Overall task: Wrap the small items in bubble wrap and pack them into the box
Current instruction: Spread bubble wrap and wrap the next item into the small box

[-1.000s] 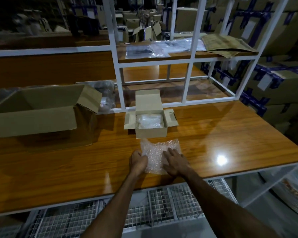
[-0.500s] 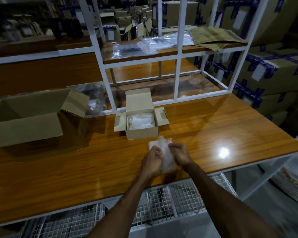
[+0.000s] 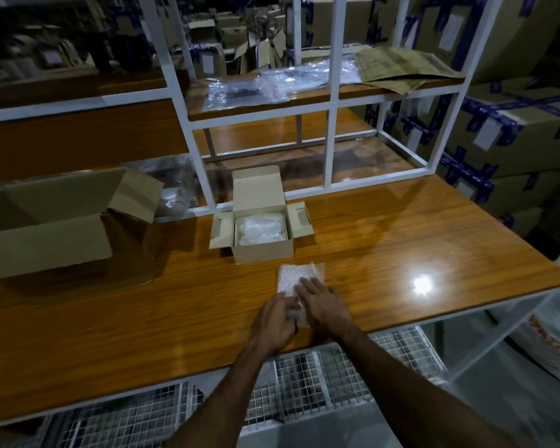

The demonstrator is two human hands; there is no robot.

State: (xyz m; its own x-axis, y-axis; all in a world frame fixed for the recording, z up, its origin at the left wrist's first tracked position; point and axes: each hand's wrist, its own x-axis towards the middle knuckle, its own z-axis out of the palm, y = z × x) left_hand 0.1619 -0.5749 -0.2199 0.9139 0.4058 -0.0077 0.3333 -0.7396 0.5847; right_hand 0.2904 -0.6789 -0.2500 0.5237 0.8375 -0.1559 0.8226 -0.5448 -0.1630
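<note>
On the table [image 3: 401, 253], bubble wrap [image 3: 299, 274]

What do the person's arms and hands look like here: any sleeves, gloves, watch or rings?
Both forearms are bare as far as the frame shows, with no sleeves in view. The left hand and right hand wear no gloves. No watch or wristband shows; the dim light leaves rings unclear.

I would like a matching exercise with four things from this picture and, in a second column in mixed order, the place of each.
Things:
1. small open box
2. large open carton
3. bubble wrap
4. flattened brown cardboard

Places:
A. on the upper shelf, at the right
B. under both hands, near the table's front edge
C. on the table, at the left
D. mid-table, just behind the bubble wrap

Pairs: 1-D, 2-C, 3-B, 4-A
</note>
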